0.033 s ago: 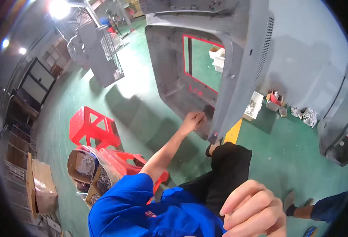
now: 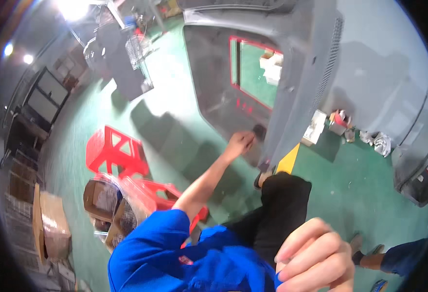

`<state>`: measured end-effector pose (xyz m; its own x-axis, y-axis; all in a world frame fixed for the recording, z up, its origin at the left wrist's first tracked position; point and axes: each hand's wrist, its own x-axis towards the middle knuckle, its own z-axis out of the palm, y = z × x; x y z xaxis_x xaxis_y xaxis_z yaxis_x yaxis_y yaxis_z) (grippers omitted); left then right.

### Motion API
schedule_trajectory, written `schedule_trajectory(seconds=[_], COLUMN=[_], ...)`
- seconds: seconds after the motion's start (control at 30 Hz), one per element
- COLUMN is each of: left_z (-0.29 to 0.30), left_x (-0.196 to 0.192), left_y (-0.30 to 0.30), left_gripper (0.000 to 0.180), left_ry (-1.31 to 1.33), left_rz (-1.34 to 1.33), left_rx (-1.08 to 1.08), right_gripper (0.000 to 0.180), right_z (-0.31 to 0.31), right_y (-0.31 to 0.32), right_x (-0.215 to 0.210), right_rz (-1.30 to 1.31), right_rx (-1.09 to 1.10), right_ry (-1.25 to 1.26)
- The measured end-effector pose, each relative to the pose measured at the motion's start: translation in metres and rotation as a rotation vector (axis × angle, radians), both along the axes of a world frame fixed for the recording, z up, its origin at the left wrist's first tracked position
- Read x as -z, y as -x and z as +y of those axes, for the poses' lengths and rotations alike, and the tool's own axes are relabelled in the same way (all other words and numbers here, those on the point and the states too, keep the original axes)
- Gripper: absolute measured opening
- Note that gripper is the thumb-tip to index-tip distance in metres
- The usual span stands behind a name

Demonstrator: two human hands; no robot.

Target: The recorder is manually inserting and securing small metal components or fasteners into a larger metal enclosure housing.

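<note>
Closest to the camera, at the lower edge of the view, the right hand (image 2: 313, 260) is curled into a loose fist with the fingers folded in; nothing shows inside it, though whether it hides something small cannot be told. Just beyond it lie the blue sleeve (image 2: 151, 246) and the dark trousers (image 2: 284, 209) of the person, who stands on the green floor (image 2: 369, 185).

The left arm stretches out from the sleeve to the large grey housing (image 2: 214, 87) (a moulded shell with a red-edged opening and a ribbed vent strip along its side). The left hand (image 2: 239, 142) presses against the lower corner of that housing with its fingers bent; whether they clasp a tool or only the plastic cannot be told, as the hand is blurred.

Left of the arm stands a red plastic stool (image 2: 114, 151), with open cardboard boxes (image 2: 102, 199) just beside it. Further off, by the housing's right edge, small scraps (image 2: 343, 124) lie on the floor, and another grey shell (image 2: 121, 58) stands at the far left.
</note>
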<state>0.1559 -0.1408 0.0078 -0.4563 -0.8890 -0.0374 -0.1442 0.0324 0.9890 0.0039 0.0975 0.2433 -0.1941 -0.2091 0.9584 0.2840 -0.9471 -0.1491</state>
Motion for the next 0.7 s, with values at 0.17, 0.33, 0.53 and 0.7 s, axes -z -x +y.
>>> schedule_trajectory(seconds=[0.17,0.33,0.53,0.7], left_z=[-0.017,-0.015,-0.026,-0.026], left_x=[0.009,0.011,0.017,0.014], left_y=[0.027,0.023,0.022,0.019], left_gripper=[0.029,0.029,0.029,0.029], left_ry=[-0.012,-0.043,-0.067,-0.052], left_rz=[0.141,0.177,0.231,0.254], left_rx=[0.129,0.102,0.078,0.038], right_gripper=[0.006,0.021,0.016,0.011], right_z=[-0.013,-0.041,-0.063,-0.075], right_y=[0.009,0.022,0.012,0.005], right_x=[0.034,0.115,0.162,0.208], right_rz=[0.036,-0.034,0.024,0.082], right_rx=[0.241,0.398,0.303,0.3], right_ry=[-0.283,-0.768,-1.093,-1.247])
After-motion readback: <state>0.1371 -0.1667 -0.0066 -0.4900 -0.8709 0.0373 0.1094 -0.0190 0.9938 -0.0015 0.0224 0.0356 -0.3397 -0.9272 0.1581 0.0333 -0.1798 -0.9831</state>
